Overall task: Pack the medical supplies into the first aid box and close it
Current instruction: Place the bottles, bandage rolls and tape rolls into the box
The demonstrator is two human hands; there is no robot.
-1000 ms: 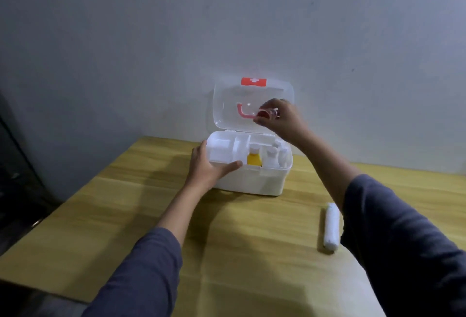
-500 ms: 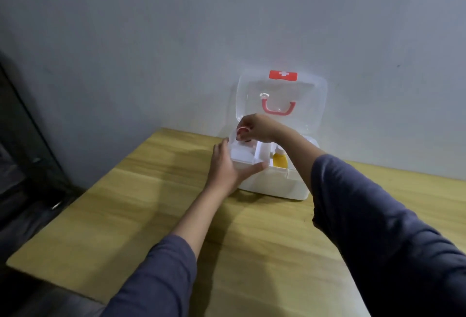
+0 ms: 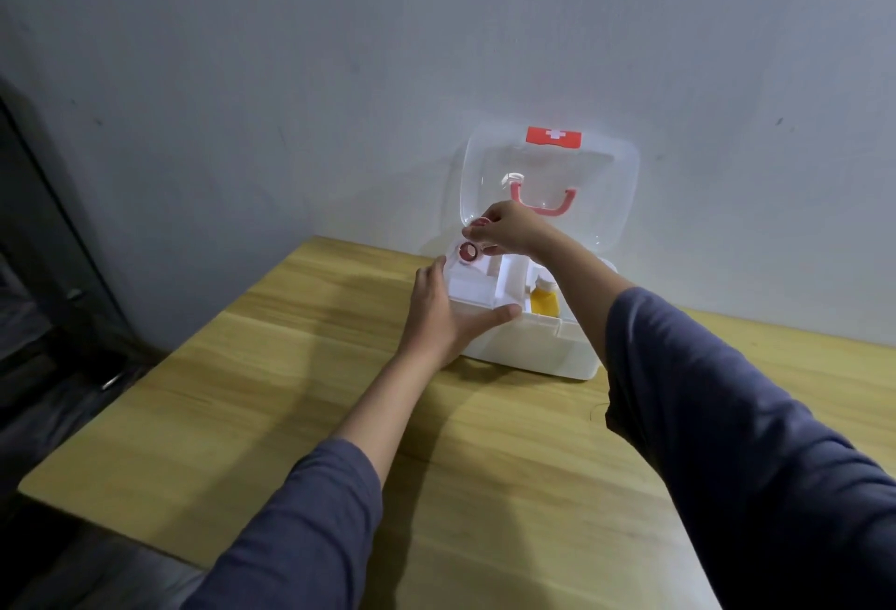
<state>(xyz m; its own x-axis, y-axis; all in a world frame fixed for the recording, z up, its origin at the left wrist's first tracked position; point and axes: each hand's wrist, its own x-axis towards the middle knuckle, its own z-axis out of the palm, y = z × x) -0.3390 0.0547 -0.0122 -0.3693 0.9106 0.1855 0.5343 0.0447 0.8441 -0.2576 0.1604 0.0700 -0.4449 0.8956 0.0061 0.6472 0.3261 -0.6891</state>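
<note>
Head view: left hand [image 3: 443,316], fingers spread, braces the first aid box [image 3: 533,350] at its 7 o'clock corner. Right hand [image 3: 511,230] pinches a red-cored roll [image 3: 469,252] over the 10 o'clock compartment. A second ago it was higher, before the lid [image 3: 608,192].

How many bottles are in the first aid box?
1: a yellow bottle in the right part of the first aid box, beside the right forearm. More may be hidden behind that arm.
</note>
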